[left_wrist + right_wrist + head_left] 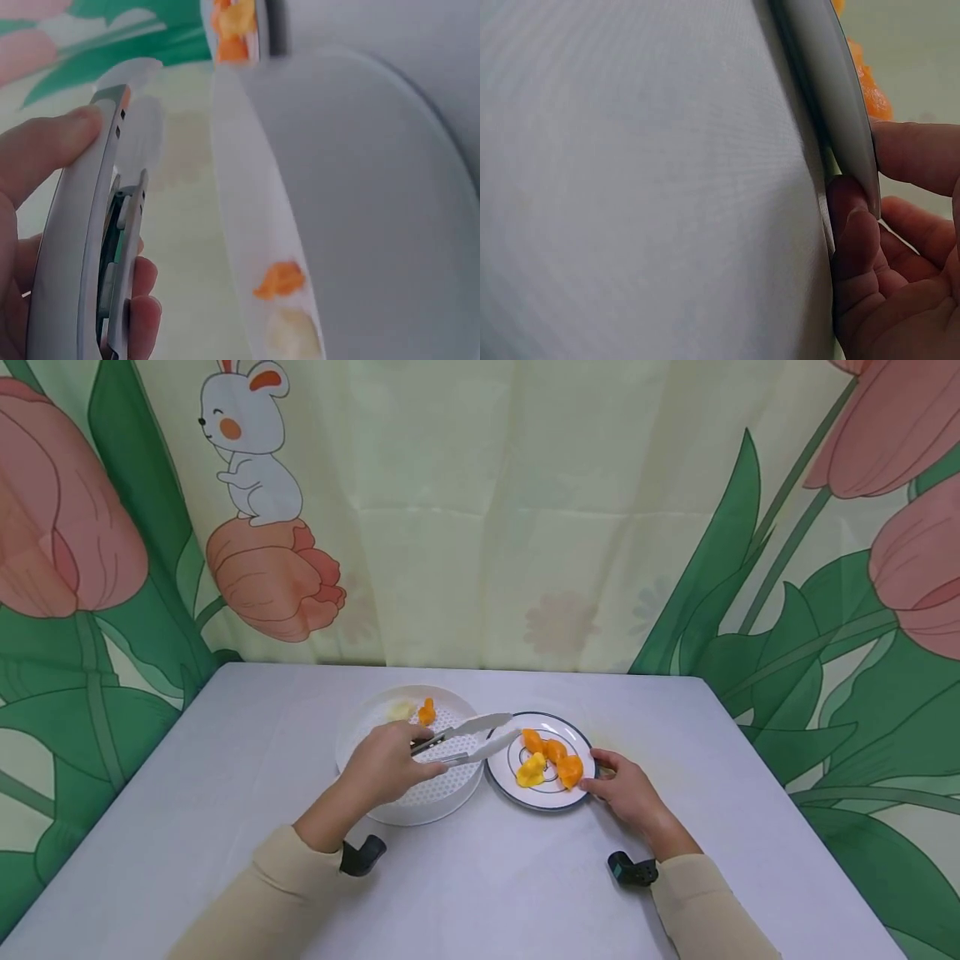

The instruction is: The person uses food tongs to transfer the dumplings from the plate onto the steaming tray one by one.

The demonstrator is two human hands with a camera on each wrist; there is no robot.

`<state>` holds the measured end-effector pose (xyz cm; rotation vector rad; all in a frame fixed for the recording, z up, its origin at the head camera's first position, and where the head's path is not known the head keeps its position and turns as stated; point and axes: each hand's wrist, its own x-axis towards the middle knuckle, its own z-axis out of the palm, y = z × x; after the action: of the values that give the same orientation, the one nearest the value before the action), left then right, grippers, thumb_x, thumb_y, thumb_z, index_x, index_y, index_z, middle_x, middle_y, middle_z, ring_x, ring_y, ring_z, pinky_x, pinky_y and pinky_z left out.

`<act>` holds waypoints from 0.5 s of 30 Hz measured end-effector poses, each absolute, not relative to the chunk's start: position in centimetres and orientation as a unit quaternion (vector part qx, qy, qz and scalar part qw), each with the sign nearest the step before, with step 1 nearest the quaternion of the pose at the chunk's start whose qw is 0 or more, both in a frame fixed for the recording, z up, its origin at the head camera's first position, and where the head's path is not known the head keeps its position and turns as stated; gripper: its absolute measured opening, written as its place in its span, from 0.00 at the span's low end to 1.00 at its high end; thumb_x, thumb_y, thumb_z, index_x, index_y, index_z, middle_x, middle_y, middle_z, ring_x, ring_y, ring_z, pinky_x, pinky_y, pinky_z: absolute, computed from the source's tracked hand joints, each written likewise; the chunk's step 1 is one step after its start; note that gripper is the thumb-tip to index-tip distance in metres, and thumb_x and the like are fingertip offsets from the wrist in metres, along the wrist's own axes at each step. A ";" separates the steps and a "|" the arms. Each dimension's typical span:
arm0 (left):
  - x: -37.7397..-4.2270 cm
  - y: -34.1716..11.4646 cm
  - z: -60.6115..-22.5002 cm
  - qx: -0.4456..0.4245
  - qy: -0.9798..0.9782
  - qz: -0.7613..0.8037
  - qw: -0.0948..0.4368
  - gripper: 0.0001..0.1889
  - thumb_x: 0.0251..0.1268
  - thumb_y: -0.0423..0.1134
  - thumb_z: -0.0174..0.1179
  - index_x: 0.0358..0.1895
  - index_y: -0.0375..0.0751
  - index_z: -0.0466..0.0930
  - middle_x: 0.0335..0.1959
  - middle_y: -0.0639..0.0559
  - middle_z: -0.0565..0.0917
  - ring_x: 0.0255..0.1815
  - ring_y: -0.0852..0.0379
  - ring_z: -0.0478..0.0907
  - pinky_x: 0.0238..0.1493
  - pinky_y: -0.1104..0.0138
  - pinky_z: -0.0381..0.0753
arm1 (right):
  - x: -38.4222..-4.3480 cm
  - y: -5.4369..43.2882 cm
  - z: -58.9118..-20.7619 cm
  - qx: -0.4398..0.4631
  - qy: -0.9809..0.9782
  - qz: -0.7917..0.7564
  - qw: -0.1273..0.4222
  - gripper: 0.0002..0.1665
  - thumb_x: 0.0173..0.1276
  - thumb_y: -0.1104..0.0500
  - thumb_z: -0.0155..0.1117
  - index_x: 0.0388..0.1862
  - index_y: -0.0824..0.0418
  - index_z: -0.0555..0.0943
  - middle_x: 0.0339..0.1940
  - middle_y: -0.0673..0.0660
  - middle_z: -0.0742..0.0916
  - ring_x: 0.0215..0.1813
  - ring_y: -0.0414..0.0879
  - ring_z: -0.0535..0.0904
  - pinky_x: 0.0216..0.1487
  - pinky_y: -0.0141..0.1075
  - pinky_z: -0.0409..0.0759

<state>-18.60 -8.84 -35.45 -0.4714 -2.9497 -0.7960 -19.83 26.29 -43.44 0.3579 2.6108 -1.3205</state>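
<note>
left hand (387, 766) grips tongs (476, 725), tips near left edge of plate (558, 727); right hand (628, 789) pinches the plate's right rim. plate: likely stiff, breakable. orange pieces (570, 771) on plate: likely soft, slippery; grasp mid-body, lightly.

Head view above table (510, 885), facing far edge, left-wrist view beside white tray (352, 187), right-wrist view closest, plate (540, 797) in all three

Looks like a staged recording spot, room type unclear: white-covered table (510, 893) before tulip-and-rabbit print curtain (465, 527), wrist-worn cameras (363, 856).
</note>
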 end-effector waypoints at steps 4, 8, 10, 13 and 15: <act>-18.2 -7.1 -35.9 -0.175 -0.951 -0.254 0.009 0.25 0.52 0.48 0.77 0.52 0.39 0.87 0.41 0.50 0.86 0.34 0.56 0.73 0.32 0.64 0.73 | -19.8 26.3 -43.4 0.120 0.882 -0.445 0.100 0.43 0.67 0.56 0.71 0.77 0.63 0.63 0.75 0.69 0.65 0.72 0.64 0.61 0.68 0.54 0.65; -18.0 -5.7 -36.4 -0.185 -0.951 -0.249 -0.010 0.25 0.52 0.48 0.77 0.51 0.39 0.87 0.39 0.52 0.85 0.34 0.57 0.73 0.33 0.64 0.73 | -19.7 26.4 -43.2 0.114 0.883 -0.443 0.105 0.44 0.68 0.55 0.71 0.77 0.62 0.63 0.75 0.69 0.65 0.72 0.64 0.60 0.68 0.55 0.64; -17.9 -5.1 -36.5 -0.186 -0.950 -0.249 -0.016 0.24 0.52 0.48 0.77 0.51 0.40 0.87 0.39 0.53 0.85 0.34 0.58 0.73 0.34 0.64 0.74 | -19.6 26.5 -43.2 0.108 0.886 -0.439 0.107 0.43 0.68 0.54 0.70 0.77 0.62 0.62 0.75 0.69 0.65 0.69 0.63 0.64 0.67 0.55 0.66; -17.8 -4.3 -36.7 -0.188 -0.948 -0.258 -0.027 0.24 0.51 0.47 0.76 0.51 0.39 0.87 0.37 0.53 0.85 0.33 0.57 0.73 0.33 0.65 0.74 | -19.5 26.7 -43.2 0.096 0.890 -0.431 0.109 0.41 0.70 0.54 0.67 0.78 0.61 0.62 0.75 0.68 0.66 0.61 0.60 0.71 0.63 0.50 0.73; -17.8 -3.9 -36.8 -0.188 -0.946 -0.263 -0.035 0.24 0.51 0.47 0.76 0.50 0.39 0.87 0.36 0.53 0.84 0.32 0.57 0.72 0.32 0.65 0.73 | -19.5 26.9 -43.2 0.086 0.893 -0.428 0.108 0.40 0.71 0.55 0.65 0.78 0.62 0.62 0.74 0.68 0.67 0.56 0.57 0.73 0.59 0.46 0.77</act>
<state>-17.80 -3.87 -36.84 -0.6052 -3.0394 -0.8458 -19.48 26.86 -43.23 0.2523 2.6269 -1.2604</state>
